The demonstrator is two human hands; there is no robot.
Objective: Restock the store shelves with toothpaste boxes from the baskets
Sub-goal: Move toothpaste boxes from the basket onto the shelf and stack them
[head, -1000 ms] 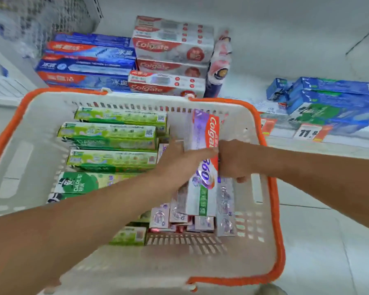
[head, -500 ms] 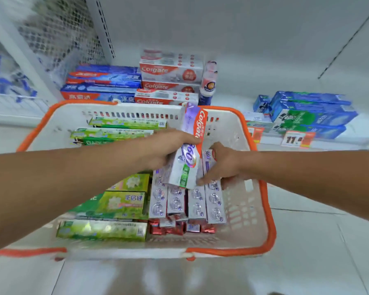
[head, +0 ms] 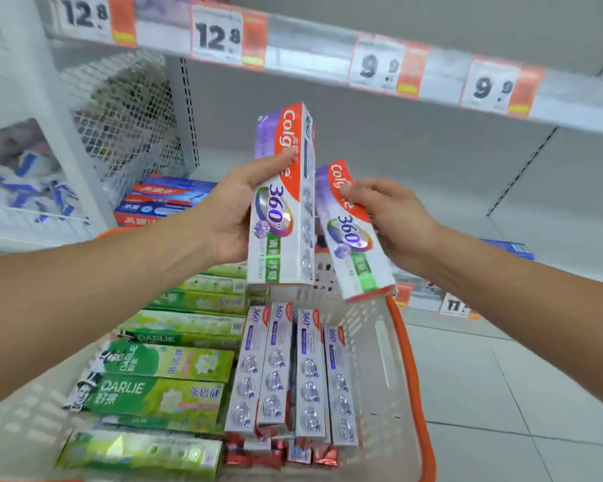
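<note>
Cardboard like this is light and stiff but dents at the corners, so grip along the long flat faces near the middle, as your left hand [head: 230,213] does on the upright Colgate box [head: 282,203] at centre frame and your right hand [head: 394,217] on the tilted second box [head: 354,234] beside it. Both boxes sit above the orange-rimmed basket [head: 413,377] (more purple boxes [head: 293,373] stand on edge in it, lower centre). Glossy print can slip, I'd judge, so wrap your fingers round.

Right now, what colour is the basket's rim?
Orange, on the basket's rim; the head view shows it.
</note>
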